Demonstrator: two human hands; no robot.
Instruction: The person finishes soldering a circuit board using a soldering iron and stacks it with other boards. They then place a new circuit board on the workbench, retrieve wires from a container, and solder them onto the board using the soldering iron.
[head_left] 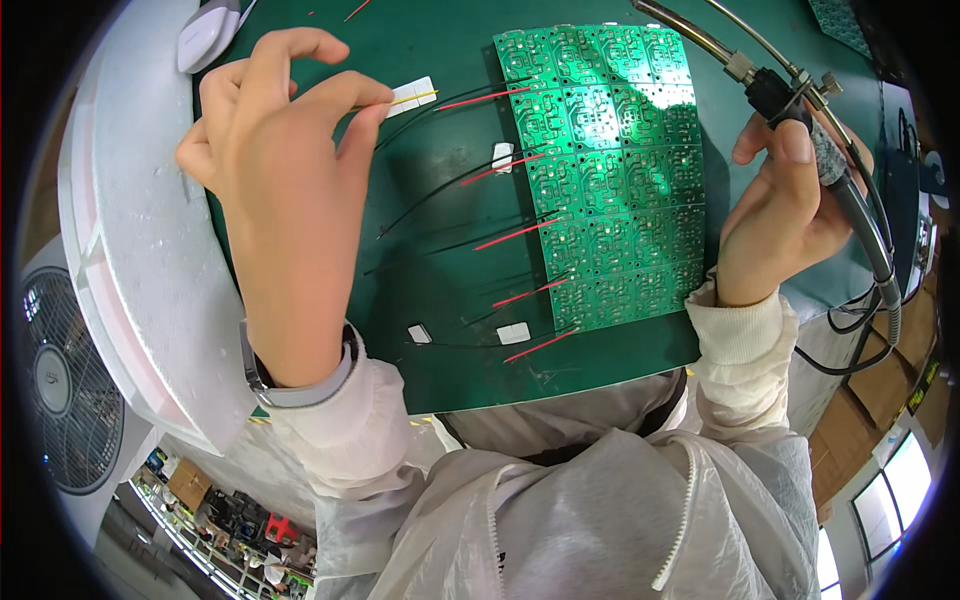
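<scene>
My left hand (pixel 285 170) pinches a thin yellow wire (pixel 420 97) between thumb and forefinger, left of the circuit board panel. Beneath the wire lies a white block (pixel 412 94). A soldering iron (pixel 830 155), with a thin metal feed tube clamped along it, is in my right hand (pixel 785 205). Its tip points up and left, above the panel's upper right. The green circuit board panel (pixel 605 175) lies on the green mat (pixel 440 385). Red wires (pixel 508 234) and black wires (pixel 430 200) stick out from its left edge in several rows.
Small white blocks (pixel 513 333) lie around the wires. A white foam piece (pixel 150 210) stands along the left edge, beside a fan (pixel 55 380). A white rounded device (pixel 208 36) sits at the far left. The iron's black cable (pixel 850 368) loops down at right, near cardboard boxes (pixel 845 440).
</scene>
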